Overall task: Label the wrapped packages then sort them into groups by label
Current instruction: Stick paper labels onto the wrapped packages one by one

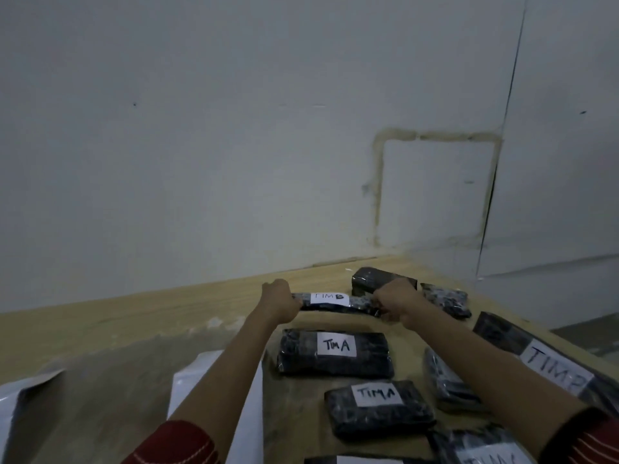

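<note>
Black film-wrapped TIM B package [330, 301], long and thin, white label facing up: located far centre, gripped at its two ends by left hand [279, 298] and right hand [398, 304]. First TIM A package [335, 353] lies flat just nearer, and second TIM A package [378, 413] lies nearer again and to the right, both label-up. Two unlabelled packages [375, 279] [445, 299] sit far right, and a large labelled package [536, 356], its writing partly legible, lies at the right edge.

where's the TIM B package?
Head view, centre: TIM B package gripped at its ends by left hand and right hand, just beyond a TIM A package.
</note>
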